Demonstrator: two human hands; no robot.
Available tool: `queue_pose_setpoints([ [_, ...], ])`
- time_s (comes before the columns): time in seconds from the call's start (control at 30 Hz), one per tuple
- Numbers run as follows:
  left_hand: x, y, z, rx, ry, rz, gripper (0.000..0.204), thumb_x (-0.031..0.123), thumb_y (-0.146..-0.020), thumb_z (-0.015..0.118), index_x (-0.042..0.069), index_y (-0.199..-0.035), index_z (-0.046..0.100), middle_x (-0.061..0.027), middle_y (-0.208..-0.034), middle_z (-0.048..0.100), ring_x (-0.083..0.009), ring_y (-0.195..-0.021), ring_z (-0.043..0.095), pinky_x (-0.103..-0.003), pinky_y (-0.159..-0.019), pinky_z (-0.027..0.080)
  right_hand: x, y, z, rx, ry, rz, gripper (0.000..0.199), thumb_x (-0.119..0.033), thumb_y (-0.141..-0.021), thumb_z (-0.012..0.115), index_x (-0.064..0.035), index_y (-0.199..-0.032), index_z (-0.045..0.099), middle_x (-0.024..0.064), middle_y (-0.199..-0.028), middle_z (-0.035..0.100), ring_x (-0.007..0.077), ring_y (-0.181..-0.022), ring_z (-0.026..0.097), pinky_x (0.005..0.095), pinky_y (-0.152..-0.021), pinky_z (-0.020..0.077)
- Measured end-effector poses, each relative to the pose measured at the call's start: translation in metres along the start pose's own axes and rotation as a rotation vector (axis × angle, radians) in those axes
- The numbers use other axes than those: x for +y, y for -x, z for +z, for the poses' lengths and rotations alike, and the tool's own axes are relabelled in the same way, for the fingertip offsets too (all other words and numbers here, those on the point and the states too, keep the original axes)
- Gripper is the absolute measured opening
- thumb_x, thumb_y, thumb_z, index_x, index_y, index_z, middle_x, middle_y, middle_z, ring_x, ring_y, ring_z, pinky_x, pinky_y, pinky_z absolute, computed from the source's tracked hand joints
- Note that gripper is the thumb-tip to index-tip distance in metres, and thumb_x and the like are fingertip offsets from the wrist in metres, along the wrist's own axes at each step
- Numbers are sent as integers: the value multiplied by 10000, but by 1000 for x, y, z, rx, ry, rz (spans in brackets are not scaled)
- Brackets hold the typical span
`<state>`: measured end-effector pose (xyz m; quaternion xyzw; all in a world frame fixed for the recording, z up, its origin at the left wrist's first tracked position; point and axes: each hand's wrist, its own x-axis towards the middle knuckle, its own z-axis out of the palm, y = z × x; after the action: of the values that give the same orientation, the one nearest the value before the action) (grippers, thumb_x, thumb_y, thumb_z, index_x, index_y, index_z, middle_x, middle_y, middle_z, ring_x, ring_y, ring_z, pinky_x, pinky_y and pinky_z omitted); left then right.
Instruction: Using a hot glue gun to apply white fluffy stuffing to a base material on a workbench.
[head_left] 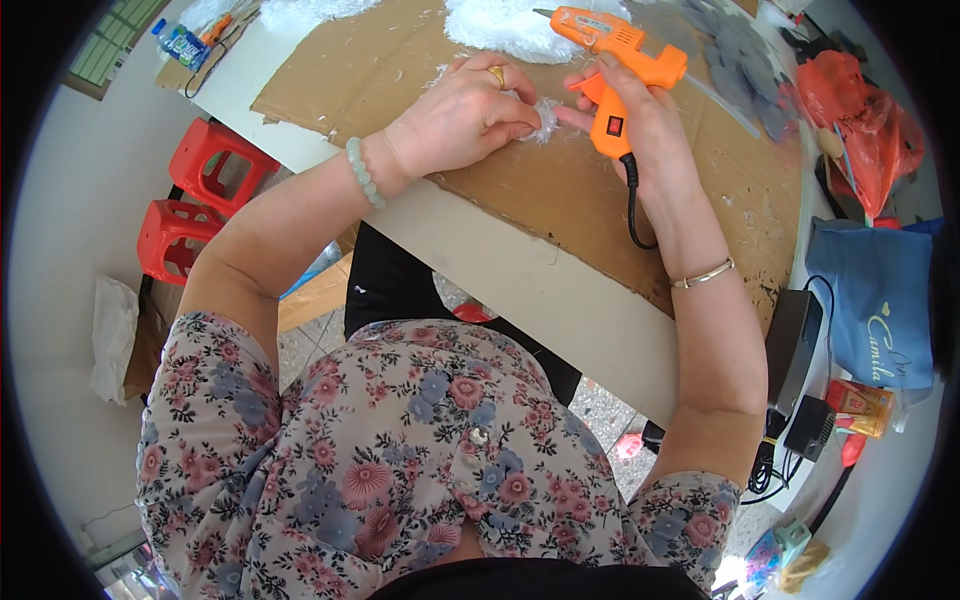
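Observation:
My right hand [650,120] is wrapped round the handle of an orange hot glue gun [610,35], whose nozzle points to the far left. A clear glue stick [722,103] sticks out of its back end, and a black cord hangs from the grip. Bent over the cardboard, my left hand [470,110] pinches a small tuft of white fluffy material [545,122]. A finger of my right hand reaches close to that tuft; whether it touches, I cannot tell. Behind both hands lies a larger white fluffy piece [520,28].
Brown cardboard [580,210] covers much of the white table [530,270]. Grey translucent pieces [735,60] are spread at the far right, near a red plastic bag [860,120] and a blue bag [870,300]. A bottle [182,45] stands far left. Red stools [215,165] stand at left.

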<state>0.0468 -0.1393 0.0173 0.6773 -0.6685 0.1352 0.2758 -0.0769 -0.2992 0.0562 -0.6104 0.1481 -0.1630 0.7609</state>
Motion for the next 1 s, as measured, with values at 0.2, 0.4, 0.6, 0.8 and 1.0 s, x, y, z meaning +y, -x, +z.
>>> queue_pose_setpoints([
  [0.2, -2, 2, 0, -25, 41, -40, 87, 117, -777, 641, 132, -842, 698, 24, -960, 595, -220, -1046, 504, -408, -900, 396, 0, 6, 8, -59, 53, 40, 291, -200, -918, 528, 10, -1119, 517, 107, -876, 602, 130, -729, 558, 393, -743, 584],
  [0.4, -6, 3, -5, 11, 225, -101, 116, 107, -824, 593, 89, -888, 687, -34, -958, 607, -248, -970, 542, -357, -866, 430, 3, 4, 7, -35, 48, 56, 293, -199, -921, 526, 4, -1133, 515, 103, -860, 600, 120, -709, 554, 406, -735, 584],
  [0.6, -28, 17, -18, 169, 390, -370, 125, 126, -831, 598, 70, -908, 680, -71, -1022, 629, -234, -810, 598, -309, -763, 480, 3, 4, 7, -6, 76, 72, 257, -208, -925, 519, -1, -1077, 536, 101, -851, 596, 125, -705, 551, 411, -736, 583],
  [0.8, -39, 14, -31, 184, 280, -607, 119, 120, -842, 630, 45, -922, 677, -42, -945, 643, -184, -910, 603, -283, -804, 474, 1, 7, 7, -35, 55, 27, 229, -212, -928, 507, 0, -1004, 547, 108, -857, 589, 143, -741, 550, 416, -762, 576],
  [1.0, -34, -9, -16, 37, 182, -278, 158, 199, -796, 642, 80, -885, 697, -97, -835, 670, -258, -790, 624, -353, -729, 493, 3, 13, 17, -15, 59, 37, 215, -198, -936, 488, 4, -977, 550, 112, -879, 583, 139, -745, 533, 420, -773, 573],
])
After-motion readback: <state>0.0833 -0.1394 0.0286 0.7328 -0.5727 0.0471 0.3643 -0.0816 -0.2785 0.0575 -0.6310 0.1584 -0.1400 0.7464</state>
